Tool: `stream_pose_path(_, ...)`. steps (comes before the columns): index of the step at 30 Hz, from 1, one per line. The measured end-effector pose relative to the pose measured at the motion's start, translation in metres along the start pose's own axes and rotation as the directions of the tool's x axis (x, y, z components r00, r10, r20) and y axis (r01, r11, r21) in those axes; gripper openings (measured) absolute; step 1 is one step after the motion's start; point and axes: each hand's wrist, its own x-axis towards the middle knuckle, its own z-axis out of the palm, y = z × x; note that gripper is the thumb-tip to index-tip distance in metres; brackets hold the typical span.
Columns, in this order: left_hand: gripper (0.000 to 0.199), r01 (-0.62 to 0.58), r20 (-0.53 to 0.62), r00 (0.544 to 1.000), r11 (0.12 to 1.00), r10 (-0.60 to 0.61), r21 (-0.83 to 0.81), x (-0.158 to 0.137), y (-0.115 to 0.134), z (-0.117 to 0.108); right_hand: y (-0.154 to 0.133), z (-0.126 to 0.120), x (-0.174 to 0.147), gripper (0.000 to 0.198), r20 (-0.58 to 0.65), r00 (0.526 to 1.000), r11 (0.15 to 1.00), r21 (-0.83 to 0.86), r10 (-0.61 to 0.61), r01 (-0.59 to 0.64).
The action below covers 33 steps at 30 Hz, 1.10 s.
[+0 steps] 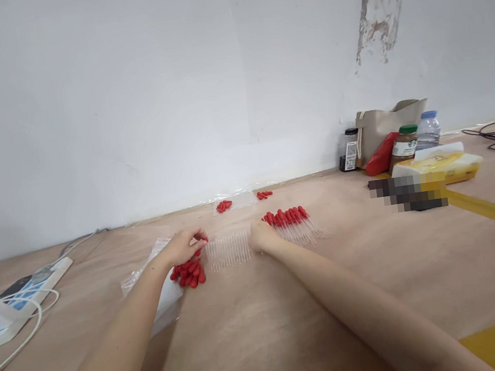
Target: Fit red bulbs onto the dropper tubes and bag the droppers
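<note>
My left hand (pixel 186 246) is closed in a pinch, with a bit of a red rubber bulb (pixel 206 239) showing at its fingertips. Just below it lies a pile of loose red rubber bulbs (pixel 189 272). To its right, a row of thin clear glass tubes (pixel 229 250) is laid side by side. At the right end of that row my right hand (pixel 261 236) is curled closed; its fingertips, and anything in them, are hidden. Beside it rest several droppers (pixel 289 218), clear tubes fitted with red bulbs.
Small groups of red bulbs (pixel 223 206) lie near the wall by a clear plastic bag (pixel 242 199). More plastic bags (pixel 164 300) sit under my left forearm. A power strip (pixel 46 289) with cables is at left; a tissue pack (pixel 450 168), jar (pixel 404 148) and beige bag (pixel 379 128) stand right.
</note>
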Motion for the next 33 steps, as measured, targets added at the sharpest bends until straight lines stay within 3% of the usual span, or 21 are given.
stream_pose_path(4,0.023,-0.050,-0.148,0.989,0.989,0.030,-0.139,-0.008,0.016,0.010,0.024,-0.022,-0.021,0.011,-0.001,1.000,1.000,0.020,-0.019,0.019)
stream_pose_path(11,0.028,-0.047,-0.364,0.929,0.949,-0.073,-0.310,-0.018,0.050,0.049,0.070,-0.039,-0.064,0.020,-0.156,0.973,0.981,0.067,-0.171,0.183)
stream_pose_path(13,0.022,-0.059,-0.351,0.933,0.924,-0.084,-0.378,-0.023,0.065,0.064,0.080,-0.038,-0.073,0.021,-0.241,0.938,0.955,0.097,-0.249,0.279)
stream_pose_path(15,0.017,-0.060,-0.285,0.950,0.815,-0.131,-0.576,-0.030,0.080,0.078,0.087,-0.036,-0.080,0.022,-0.292,0.901,0.922,0.121,-0.322,0.369)
stream_pose_path(17,0.017,-0.049,-0.234,0.962,0.754,-0.141,-0.655,-0.037,0.090,0.090,0.091,-0.034,-0.086,0.022,-0.306,0.870,0.884,0.146,-0.386,0.444)
stream_pose_path(23,0.017,-0.050,-0.210,0.972,0.784,-0.104,-0.619,-0.047,0.097,0.100,0.087,-0.026,-0.095,0.023,-0.242,0.850,0.843,0.168,-0.467,0.511)
stream_pose_path(29,0.015,-0.147,-0.240,0.970,0.883,0.041,-0.446,-0.048,0.102,0.097,0.077,-0.022,-0.101,0.023,-0.224,0.819,0.831,0.061,-0.529,0.553)
stream_pose_path(33,0.015,-0.162,-0.242,0.969,0.873,0.052,-0.459,-0.049,0.104,0.098,0.075,-0.023,-0.102,0.024,-0.208,0.807,0.821,0.031,-0.552,0.569)
